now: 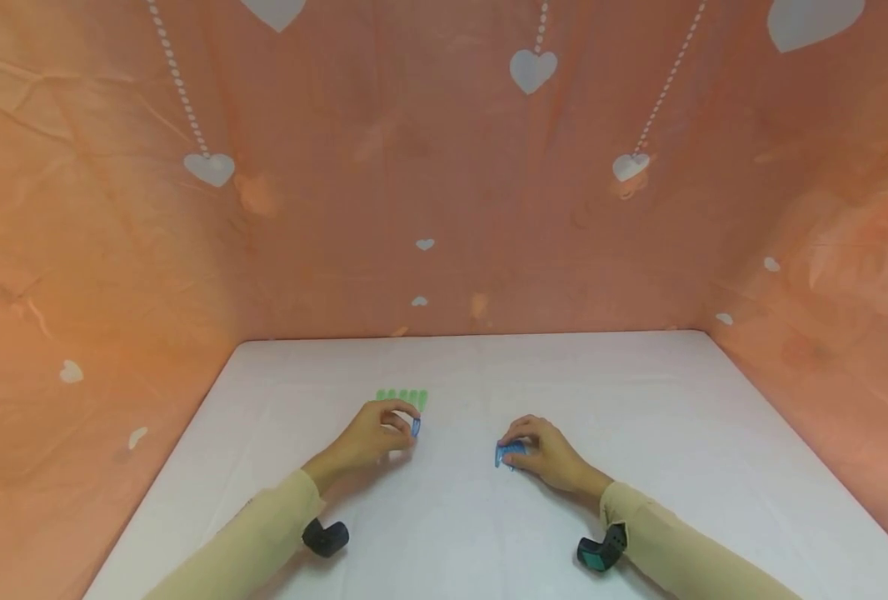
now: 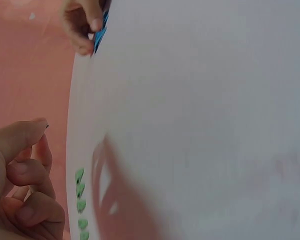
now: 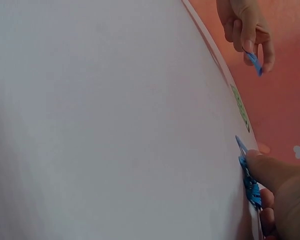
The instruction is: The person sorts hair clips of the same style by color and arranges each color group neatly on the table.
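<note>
Thumb and fingertips of my left hand [image 1: 369,435] pinch one slim blue hair clip [image 1: 416,427] above the white table. In the right wrist view, this clip [image 3: 254,63] hangs slanted from the fingers. My right hand [image 1: 555,458] grips several blue hair clips [image 1: 515,448] bunched together, low over the table to the right. One clip of the bunch [image 3: 251,187] sticks out past the thumb in the right wrist view. Just beyond the left hand lie several green hair clips [image 1: 402,394] in a side-by-side row, their lower ends partly hidden by that hand.
The white table [image 1: 451,517] reaches back to an orange cloth wall [image 1: 384,200] printed with pale hearts. Similar cloth walls stand at the left and right edges. Each wrist carries a small black camera, one of them the left camera [image 1: 326,538].
</note>
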Tool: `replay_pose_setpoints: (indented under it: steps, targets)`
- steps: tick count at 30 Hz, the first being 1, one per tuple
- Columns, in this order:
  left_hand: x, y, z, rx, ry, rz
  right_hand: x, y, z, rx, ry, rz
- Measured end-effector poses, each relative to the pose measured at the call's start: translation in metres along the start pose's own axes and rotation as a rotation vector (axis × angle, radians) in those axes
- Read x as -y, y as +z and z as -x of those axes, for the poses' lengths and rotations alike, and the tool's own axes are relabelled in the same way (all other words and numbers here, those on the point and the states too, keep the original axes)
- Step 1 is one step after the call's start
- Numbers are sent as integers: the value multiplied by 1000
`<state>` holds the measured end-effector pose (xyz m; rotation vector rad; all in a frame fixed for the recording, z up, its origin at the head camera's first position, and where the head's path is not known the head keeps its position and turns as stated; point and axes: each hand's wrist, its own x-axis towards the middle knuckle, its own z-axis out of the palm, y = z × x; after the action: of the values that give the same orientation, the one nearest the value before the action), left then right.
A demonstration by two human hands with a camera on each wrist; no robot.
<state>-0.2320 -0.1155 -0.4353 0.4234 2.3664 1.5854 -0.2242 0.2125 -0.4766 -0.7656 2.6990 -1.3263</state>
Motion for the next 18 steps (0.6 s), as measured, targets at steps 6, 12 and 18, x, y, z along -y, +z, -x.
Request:
replay_pose_setpoints:
  steps: [6,12,18]
  targets:
    - [3,-21,2,-85,-42,23,0,-2,-1,1,0,3]
    - [12,-38,1,-149,-65,-24,0,-1,0,-2,7,-3]
    - [20,-43,2,-135,-72,-58,0,-1,0,1,12,0]
